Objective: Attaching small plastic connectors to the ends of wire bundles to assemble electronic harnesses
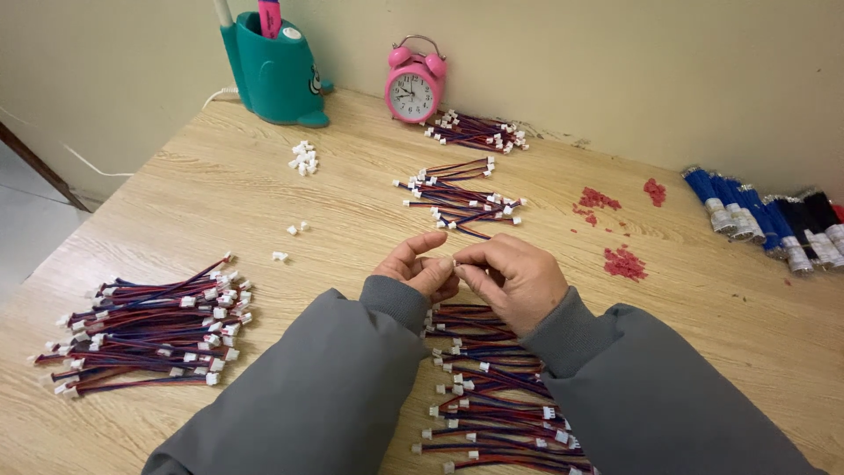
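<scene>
Both forearms come in from the bottom edge in grey sleeves, converging at table centre, wrists raised off the table (264,185).

Left hand (420,266): palm turned inward and up, thumb and forefinger stretched toward the right hand, other fingers curled loosely. Tips pinch a small white connector (454,262) where the two hands meet.

Right hand (514,277): back of hand to the camera, knuckles up, fingers bent in tight, thumb and forefinger tips pressed on the same connector from the other side. Whether a wire hangs from it cannot be told; the fingers hide it.

The connector sits between the fingertips, held above the near pile (492,396) of red-and-blue wire leads with white plugs, which lies under the wrists and runs to the bottom edge.

Around:
- left pile (149,330) of the same leads, well apart, by the left elbow.
- mid pile (457,198) just beyond the hands; far pile (479,132) near the wall.
- loose white plugs (303,158), a few more nearer the left hand.
- red scraps (624,262) to the right of the hands.
- blue and black wire bundles (765,220) at the right edge.
- pink clock (413,84) and teal holder (277,75) against the wall.
</scene>
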